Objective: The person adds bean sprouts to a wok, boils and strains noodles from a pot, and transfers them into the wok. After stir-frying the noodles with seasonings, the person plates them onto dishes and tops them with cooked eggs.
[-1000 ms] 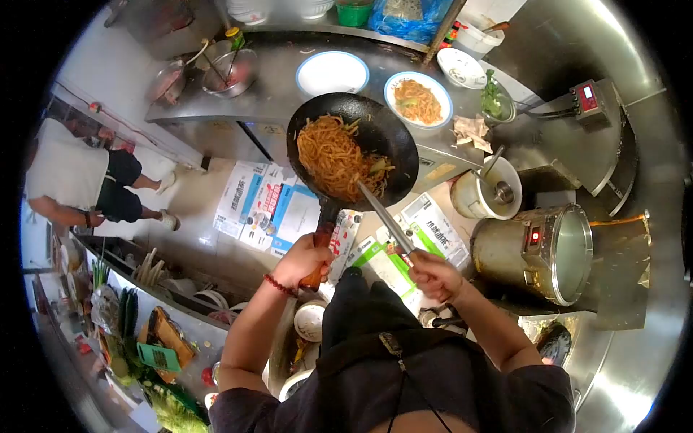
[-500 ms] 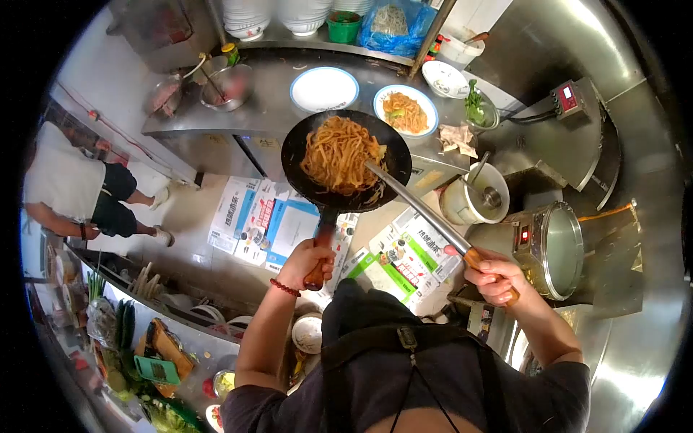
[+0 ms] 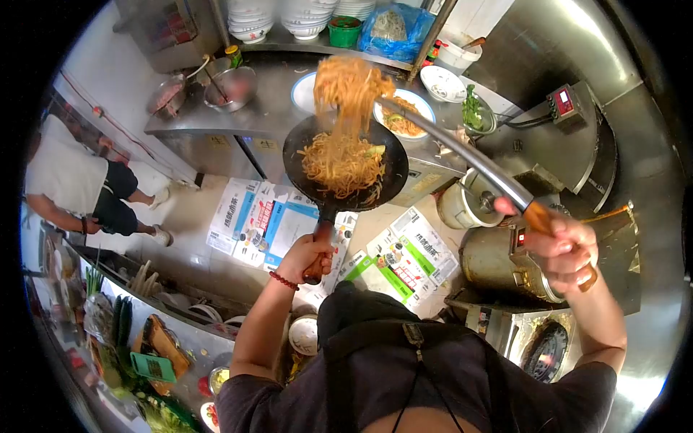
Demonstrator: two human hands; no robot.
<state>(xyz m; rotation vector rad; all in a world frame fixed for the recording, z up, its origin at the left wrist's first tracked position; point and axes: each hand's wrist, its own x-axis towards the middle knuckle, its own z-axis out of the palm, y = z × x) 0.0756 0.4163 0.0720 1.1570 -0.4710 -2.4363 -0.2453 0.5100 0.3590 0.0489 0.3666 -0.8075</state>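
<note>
My left hand is closed round the wooden handle of a black wok, holding it up in front of me. Fried noodles cover the middle of the wok. In my right hand is the wooden end of a long steel-shafted wok ladle; noodles hide its head. A big clump of lifted noodles hangs from it above the far rim, strands trailing down into the wok. Behind the clump, partly hidden, is a blue-rimmed white plate. Another plate beside it holds noodles.
Stacked bowls stand on the back shelf. Metal bowls sit on the left counter. To the right are a white bucket and a large metal pot. Flattened cartons cover the floor. Another person stands at far left.
My right hand has risen and moved right with the ladle, lifting a clump of noodles out of the wok toward the plates. My left hand and the wok have hardly moved.
</note>
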